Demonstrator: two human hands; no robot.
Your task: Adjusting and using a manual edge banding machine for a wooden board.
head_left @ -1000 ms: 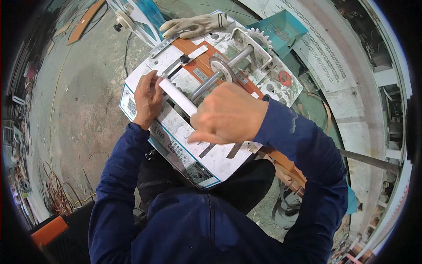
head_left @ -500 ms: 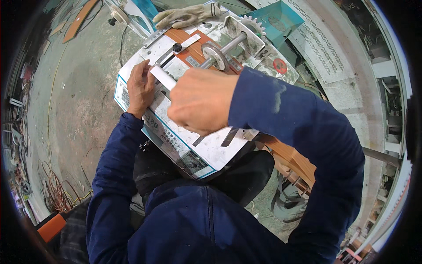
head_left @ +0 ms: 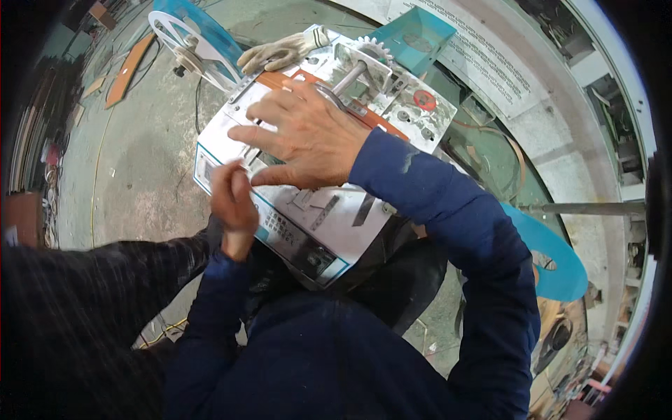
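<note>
My right hand (head_left: 308, 136) is open, palm down, with spread fingers over the white top of a bench machine (head_left: 339, 234). Its thumb points toward my left hand (head_left: 234, 203), whose fingers are curled together at the machine's near left edge. Whether that hand pinches anything small is hidden. Past my right hand, a metal shaft (head_left: 350, 78) rises from the machine beside a brown plate (head_left: 276, 78). The white cylinder seen earlier does not show clearly now. A pale work glove (head_left: 283, 52) lies on the machine's far edge.
A toothed gear (head_left: 371, 47), a teal metal guard (head_left: 420, 38) and a red round part (head_left: 424, 99) are at the machine's far side. A white-and-teal reel (head_left: 185, 52) stands far left, a teal disc (head_left: 560, 269) right. Someone's dark checked clothing (head_left: 105, 280) reaches in from the left.
My right hand has opened from a fist and spread its fingers. The left has drawn nearer to me and curled. Dark checked clothing now extends farther in from the left.
</note>
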